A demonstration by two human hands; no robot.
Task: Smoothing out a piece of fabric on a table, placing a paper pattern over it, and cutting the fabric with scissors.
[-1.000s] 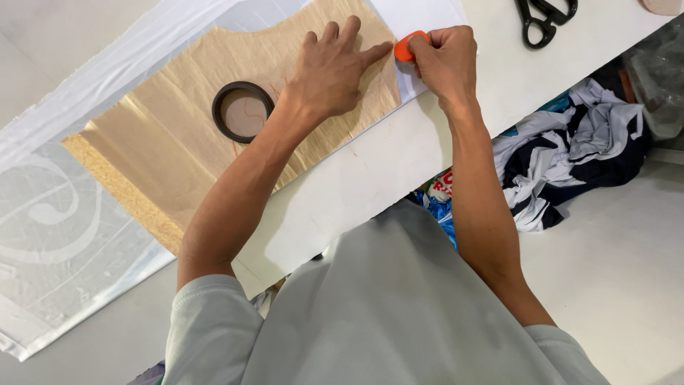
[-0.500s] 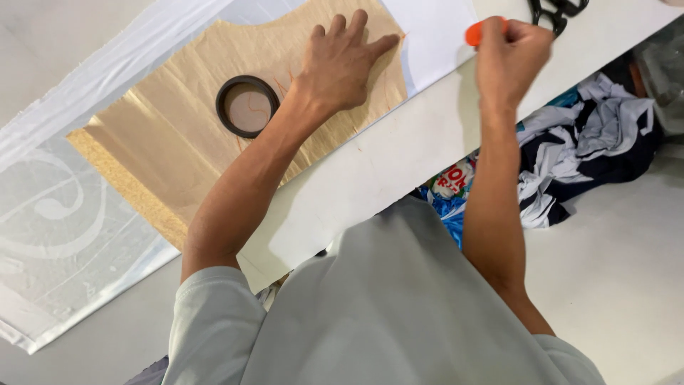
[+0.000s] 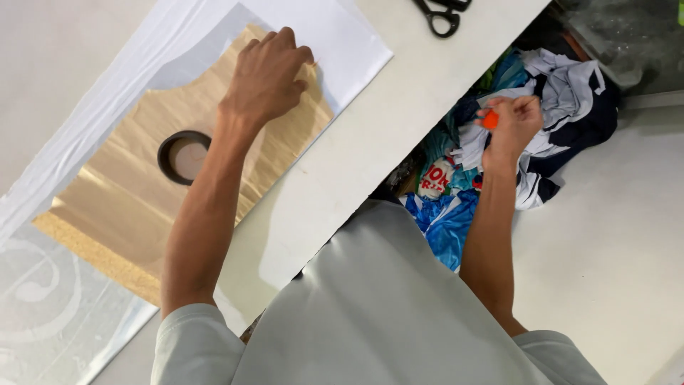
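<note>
Tan paper pattern (image 3: 142, 192) lies flat on a white fabric sheet (image 3: 328, 36) spread over the white table (image 3: 399, 121), filling the frame from about nine o'clock toward the centre. Near its upper corner, at roughly eleven o'clock, the left hand (image 3: 267, 71) presses down on it, palm flat, fingers held close together and bent a little at the tips, which reach the pattern's edge where the white sheet shows. On the pattern at about nine o'clock from the left forearm sits a dark round ring (image 3: 184, 155) with a pale middle, just beside the arm but apart from it.

Off the table's edge, at about two o'clock, the right hand (image 3: 513, 125) is raised over a heap of crumpled clothes (image 3: 563, 85) in blue, white and dark colours. Its fingers are curled narrowly around a small orange object (image 3: 490, 120), pinched between thumb and fingertips; its exact kind cannot be told.

Black scissors (image 3: 442, 14) lie at twelve o'clock on the table, well apart from both hands.
</note>
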